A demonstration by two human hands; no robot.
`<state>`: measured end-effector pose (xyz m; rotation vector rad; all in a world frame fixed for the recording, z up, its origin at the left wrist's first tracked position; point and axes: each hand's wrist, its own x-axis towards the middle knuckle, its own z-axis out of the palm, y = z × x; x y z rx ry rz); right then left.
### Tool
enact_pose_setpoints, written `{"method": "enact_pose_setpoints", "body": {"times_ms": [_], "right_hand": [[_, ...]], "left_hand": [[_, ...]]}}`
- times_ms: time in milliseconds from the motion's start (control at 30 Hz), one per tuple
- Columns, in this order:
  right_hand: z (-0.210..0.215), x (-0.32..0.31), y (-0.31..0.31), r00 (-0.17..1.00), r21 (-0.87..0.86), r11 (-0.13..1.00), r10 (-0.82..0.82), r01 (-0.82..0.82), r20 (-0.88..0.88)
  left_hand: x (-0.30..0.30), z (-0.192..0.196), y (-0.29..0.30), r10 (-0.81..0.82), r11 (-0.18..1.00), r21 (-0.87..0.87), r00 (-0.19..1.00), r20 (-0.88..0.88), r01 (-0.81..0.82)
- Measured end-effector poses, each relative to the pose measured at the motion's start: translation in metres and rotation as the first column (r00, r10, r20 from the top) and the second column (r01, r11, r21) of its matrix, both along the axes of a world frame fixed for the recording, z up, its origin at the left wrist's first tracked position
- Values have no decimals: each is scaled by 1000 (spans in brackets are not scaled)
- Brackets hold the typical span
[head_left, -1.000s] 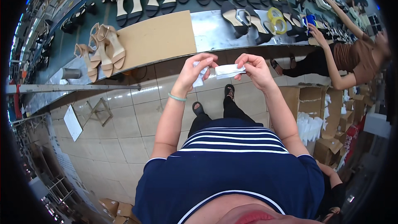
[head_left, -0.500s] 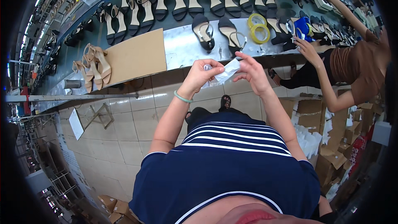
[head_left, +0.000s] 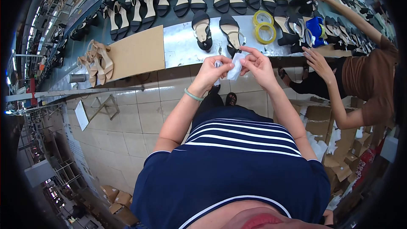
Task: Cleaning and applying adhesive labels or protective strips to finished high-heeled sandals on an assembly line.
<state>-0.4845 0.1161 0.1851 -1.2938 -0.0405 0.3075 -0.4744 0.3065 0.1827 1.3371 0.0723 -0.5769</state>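
Between my two hands, in front of the bench edge, is a small piece of white tissue paper (head_left: 234, 70). My left hand (head_left: 213, 73) is closed, pinching its left side between thumb and fingers; a bit of clear or whitish material also shows in that hand. My right hand (head_left: 256, 68) pinches the paper's other side, with the index finger stretched out above. Just beyond my hands, a black sandal (head_left: 202, 32) and a second black sandal (head_left: 230, 34) stand on the bench. The second one's heel end lies close to my right fingertips.
Two rolls of yellow tape (head_left: 265, 33) lie right of the sandals. Cardboard (head_left: 135, 53) and beige sandals (head_left: 101, 61) are at left. Rows of black sandals (head_left: 180, 0) fill the far side. At right, a co-worker in brown (head_left: 369, 82) reaches over shoes. Boxes (head_left: 318, 118) stand below.
My right hand has come in from open fingers to pinch the paper. The paper now hangs more upright. The co-worker's far hand has shifted slightly left.
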Motion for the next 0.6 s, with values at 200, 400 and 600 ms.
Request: {"method": "enact_pose_setpoints", "body": {"times_ms": [200, 400, 600], "right_hand": [[-16, -4, 12, 996, 37, 997, -61, 64, -58], [-27, 0, 27, 998, 144, 989, -3, 13, -70], [-28, -4, 51, 967, 339, 936, -3, 92, -256]], "left_hand": [[-3, -5, -7, 143, 983, -122, 989, 36, -138], [-11, -15, 16, 126, 948, -305, 989, 82, -96], [-17, -33, 41, 225, 964, -164, 970, 89, -209]]}}
